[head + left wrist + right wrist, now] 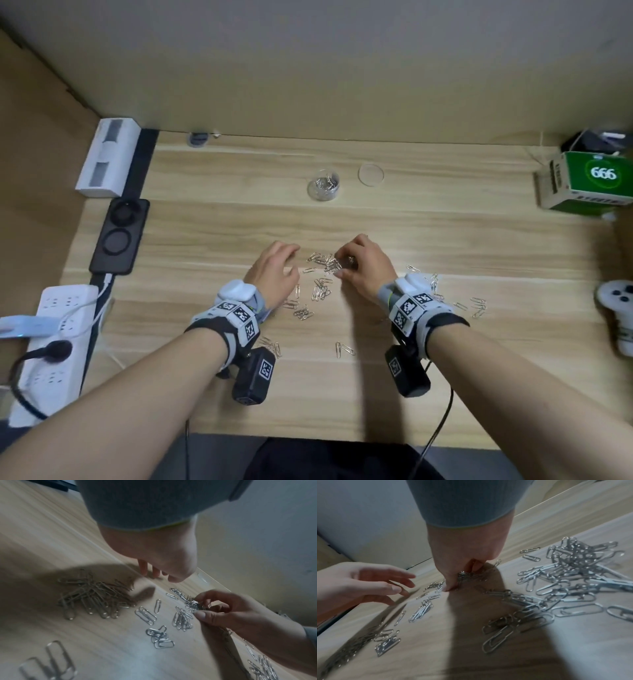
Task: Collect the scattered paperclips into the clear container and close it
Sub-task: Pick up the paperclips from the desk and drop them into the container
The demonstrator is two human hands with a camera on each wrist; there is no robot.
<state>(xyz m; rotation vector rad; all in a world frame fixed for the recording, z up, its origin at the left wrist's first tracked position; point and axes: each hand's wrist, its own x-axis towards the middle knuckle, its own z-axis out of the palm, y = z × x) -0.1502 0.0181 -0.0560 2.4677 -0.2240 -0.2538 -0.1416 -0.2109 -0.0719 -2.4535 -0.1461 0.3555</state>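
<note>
1. Surface: a light wood-grain table (445, 240), closed in behind by a plain pale wall (342, 68) and on the left by brown cardboard (30, 137).
2. Right hand (368, 265): fingers curled, pinching a bunch of paperclips (330, 265) against the tabletop.
3. Left hand (274, 270): fingers (399, 574) loosely spread and holding nothing, just left of that bunch.
4. More clips lie loose below both palms and beside the right wrist.
5. Clear container (323, 185): upright, uncovered, some clips inside, well beyond the fingertips; its lid (371, 174) lies flat just right of it.
6. Margins: white power strip (54, 349) and black phone (120, 236) left; green box (596, 181) right.
</note>
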